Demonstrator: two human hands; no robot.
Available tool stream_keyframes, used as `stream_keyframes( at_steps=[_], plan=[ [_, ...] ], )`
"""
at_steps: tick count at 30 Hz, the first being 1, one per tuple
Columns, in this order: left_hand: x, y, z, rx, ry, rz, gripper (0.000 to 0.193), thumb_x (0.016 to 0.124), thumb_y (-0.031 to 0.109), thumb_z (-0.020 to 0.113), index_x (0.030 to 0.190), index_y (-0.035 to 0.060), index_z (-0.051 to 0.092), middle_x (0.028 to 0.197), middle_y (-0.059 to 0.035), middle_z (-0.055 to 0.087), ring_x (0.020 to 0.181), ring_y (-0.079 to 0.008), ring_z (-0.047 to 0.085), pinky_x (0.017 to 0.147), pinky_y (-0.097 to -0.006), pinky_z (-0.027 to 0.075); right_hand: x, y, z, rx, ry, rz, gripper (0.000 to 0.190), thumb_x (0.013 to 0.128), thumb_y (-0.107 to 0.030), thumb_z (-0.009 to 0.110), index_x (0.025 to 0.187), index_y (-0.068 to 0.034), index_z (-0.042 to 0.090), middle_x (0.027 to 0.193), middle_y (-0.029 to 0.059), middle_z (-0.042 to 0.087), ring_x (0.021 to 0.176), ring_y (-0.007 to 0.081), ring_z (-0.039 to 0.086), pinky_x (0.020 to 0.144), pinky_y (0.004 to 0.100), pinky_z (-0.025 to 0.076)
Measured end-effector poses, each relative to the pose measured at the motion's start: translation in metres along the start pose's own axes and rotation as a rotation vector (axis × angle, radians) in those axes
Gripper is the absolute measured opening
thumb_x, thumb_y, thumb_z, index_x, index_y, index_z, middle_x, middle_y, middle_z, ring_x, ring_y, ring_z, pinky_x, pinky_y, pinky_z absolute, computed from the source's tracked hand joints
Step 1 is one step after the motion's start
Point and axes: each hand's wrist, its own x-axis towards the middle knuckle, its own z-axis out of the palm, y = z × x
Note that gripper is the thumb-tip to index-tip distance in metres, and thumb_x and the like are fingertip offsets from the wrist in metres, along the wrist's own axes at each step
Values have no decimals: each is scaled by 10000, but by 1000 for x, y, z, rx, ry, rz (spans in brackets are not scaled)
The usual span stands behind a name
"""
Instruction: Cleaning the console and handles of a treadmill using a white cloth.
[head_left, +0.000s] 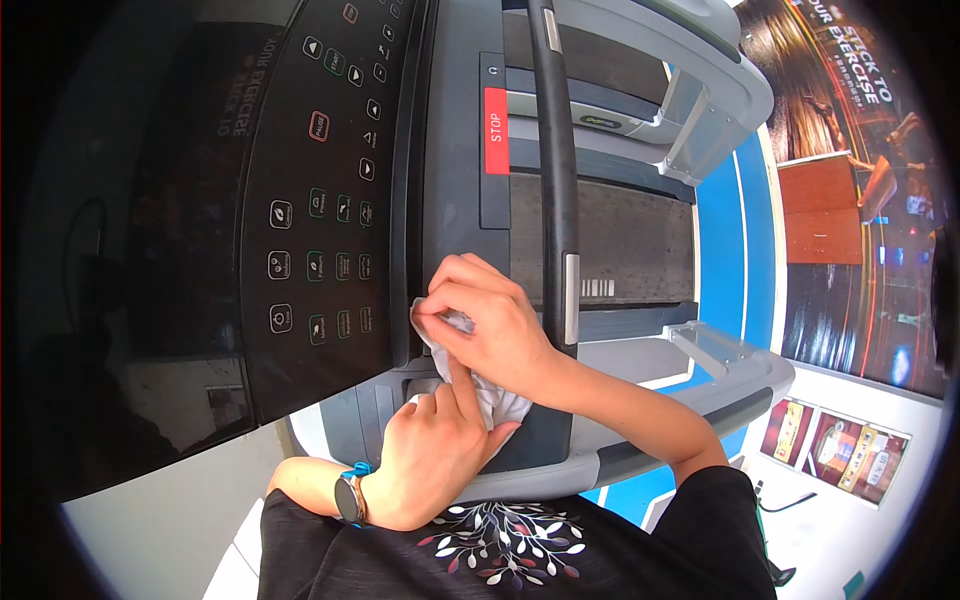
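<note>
A white cloth (504, 405) lies bunched over the near end of the treadmill's grey frame, beside the dark console. My right hand (487, 322) pinches its upper edge between thumb and fingertips, close to the console's raised edge. Below it, my left hand (439, 454) has its index finger stretched out onto the cloth, the other fingers curled over it and the thumb out to the right. The palm side of the left hand is hidden. A watch with a blue strap (350, 499) is on the left wrist.
The black treadmill console (315, 240) with buttons fills the left. A red stop key (496, 131) sits on the frame above my hands. A black handlebar (555, 165) runs just right of them. Beyond are the running belt (637, 240), side rails, blue floor (761, 225) and a wall with posters.
</note>
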Motion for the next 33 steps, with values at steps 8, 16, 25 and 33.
stream_keyframes(
  at_steps=[8,16,25,33],
  plan=[
    [-3,0,6,5,48,13,936,910,576,823,1378,-199,584,746,-54,595,637,-195,675,564,-318,555,1,1,-9,-57,-163,-51,142,867,-29,831,873,-23,689,912,79,619,895,298,640,776,419,535],
    [-9,-1,16,88,95,132,757,891,619,808,1118,-95,698,747,-19,532,645,-154,606,614,-304,517,-7,-10,-5,-123,-198,-31,163,872,-39,833,893,-20,673,942,91,614,920,315,648,795,441,546],
    [-10,0,4,45,74,81,701,892,621,816,1016,-55,683,743,-33,592,678,-187,674,657,-321,556,0,-22,-14,-97,-327,12,118,892,-31,839,928,-1,730,949,94,665,901,306,678,769,415,553],
    [-7,-9,-4,27,144,45,868,858,624,826,1205,-156,669,714,-26,606,638,-177,692,624,-306,552,30,-34,-18,-116,-340,163,106,859,-58,843,896,-15,754,909,92,688,787,255,696,707,370,542]
  ],
)
